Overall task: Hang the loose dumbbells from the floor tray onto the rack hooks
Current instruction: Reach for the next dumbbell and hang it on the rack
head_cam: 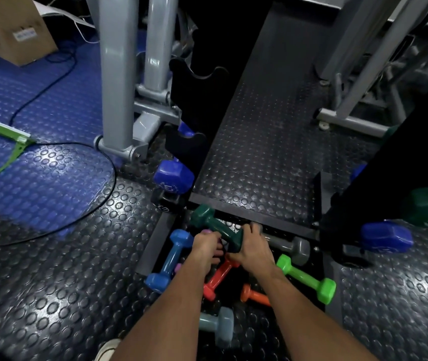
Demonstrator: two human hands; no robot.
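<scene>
Dumbbells in many colours lie jumbled in the floor tray (153, 246) below me, a shallow dark tray sunk at the foot of the rack on studded rubber flooring. I see both of my bare arms reaching down into it. My right hand (250, 246) has its grip clenched around the near end of a dark green dumbbell (214, 225), which is tilted, its far head raised toward the tray's back edge. My left hand (206, 247) is beside it, fingers curled down over something pink or purple, but I cannot tell whether that grip is grasping it or only resting there. Around my hands lie a blue dumbbell (172, 259) on the left, a red dumbbell (219, 278) partly under my wrists, an orange dumbbell (253, 295) near my right forearm, a bright green dumbbell (306, 278) on the right, a grey dumbbell (289, 247) behind that, and a pale blue-grey dumbbell (216, 325) closest to me. On the rack, a dark blue dumbbell (173, 177) hangs on the left post under empty black rack hooks (198, 74), and another blue one (386, 237) sits low on the right post. A cardboard box (12, 29) stands far off at the upper left.
</scene>
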